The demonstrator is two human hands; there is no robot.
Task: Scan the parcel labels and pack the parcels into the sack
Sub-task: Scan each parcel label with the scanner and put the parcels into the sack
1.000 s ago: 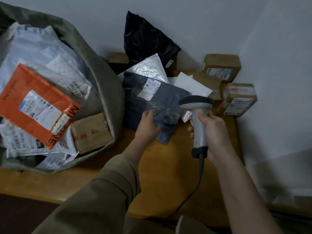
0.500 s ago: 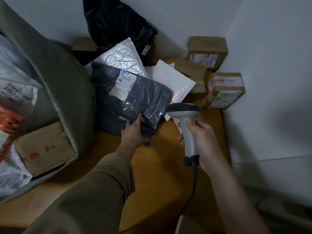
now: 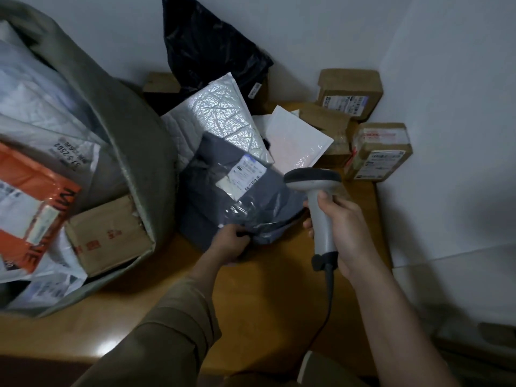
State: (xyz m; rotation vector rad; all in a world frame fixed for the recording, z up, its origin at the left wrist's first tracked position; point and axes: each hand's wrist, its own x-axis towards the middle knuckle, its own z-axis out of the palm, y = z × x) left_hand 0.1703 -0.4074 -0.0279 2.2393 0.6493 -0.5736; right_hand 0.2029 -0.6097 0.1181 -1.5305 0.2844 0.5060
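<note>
Grey plastic parcel [image 3: 223, 191] lies on a wooden table [image 3: 265, 297], its left edge against the open sack [image 3: 122, 141]. A left hand [image 3: 229, 244] pinches the parcel's near corner. Just right of the parcel, a right hand [image 3: 344, 230] grips a scanner [image 3: 317, 202]. Bare tabletop lies nearer than the parcel; cardboard boxes [image 3: 377, 152] crowd the corner beyond.

It looked like a parcel sorting corner: a wooden table [image 3: 265, 297] against plain white walls (no decoration), labelled cardboard boxes [image 3: 349, 90] at one o'clock, a stuffed sack [image 3: 120, 121] at ten o'clock.
</note>
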